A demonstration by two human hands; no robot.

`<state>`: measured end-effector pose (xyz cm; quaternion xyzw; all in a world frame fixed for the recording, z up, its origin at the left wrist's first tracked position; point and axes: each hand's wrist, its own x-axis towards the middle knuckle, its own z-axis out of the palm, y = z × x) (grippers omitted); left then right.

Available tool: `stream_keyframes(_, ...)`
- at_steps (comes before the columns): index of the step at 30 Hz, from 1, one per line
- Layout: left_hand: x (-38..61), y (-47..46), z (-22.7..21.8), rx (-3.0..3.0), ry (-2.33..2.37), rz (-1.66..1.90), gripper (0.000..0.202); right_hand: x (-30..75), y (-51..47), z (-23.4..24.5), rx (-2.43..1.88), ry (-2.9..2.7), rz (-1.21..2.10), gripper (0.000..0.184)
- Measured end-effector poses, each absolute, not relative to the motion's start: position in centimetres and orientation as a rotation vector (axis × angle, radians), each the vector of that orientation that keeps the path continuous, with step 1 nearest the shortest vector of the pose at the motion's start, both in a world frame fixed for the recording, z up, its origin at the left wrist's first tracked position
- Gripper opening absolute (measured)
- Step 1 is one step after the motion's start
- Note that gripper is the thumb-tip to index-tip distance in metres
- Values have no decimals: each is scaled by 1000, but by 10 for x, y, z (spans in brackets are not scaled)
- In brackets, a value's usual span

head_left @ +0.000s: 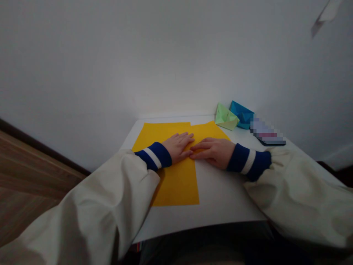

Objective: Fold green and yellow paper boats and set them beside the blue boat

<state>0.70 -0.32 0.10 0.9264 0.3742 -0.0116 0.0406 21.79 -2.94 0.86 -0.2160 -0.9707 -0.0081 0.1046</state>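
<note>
A yellow sheet of paper (176, 184) lies on the white table (226, 198). Its far right part slants outward past a crease or edge near the middle. My left hand (180, 147) rests flat on the paper, fingers stretched to the right. From the other side, my right hand (212, 151) touches the paper near that middle line, its fingers extended and pointing left. The fingertips of both hands nearly meet. Part of the paper is hidden under my hands and left sleeve.
A light green folded paper piece (226, 117) and a blue folded paper piece (241, 115) stand at the table's back right. Beside them lies a flat, dark-edged object (267, 132), blurred out on top. A white wall (176, 66) rises behind; wooden furniture (33, 184) is at left.
</note>
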Motion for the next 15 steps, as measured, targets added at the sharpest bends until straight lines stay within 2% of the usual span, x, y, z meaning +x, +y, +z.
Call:
stream_keyframes(3, 6, -1, 1, 2844, 1137, -125, 62, 218, -32, 11, -661, -2833, 2, 34)
stream_keyframes(9, 4, -1, 1, 2847, 1130, -201, 75, 221, -31, 19, -632, -2853, 64, 30)
stream_keyframes(15, 0, -4, 1, 2860, 1197, -212, 68, 225, -31, 28, -827, -2967, 21, 29)
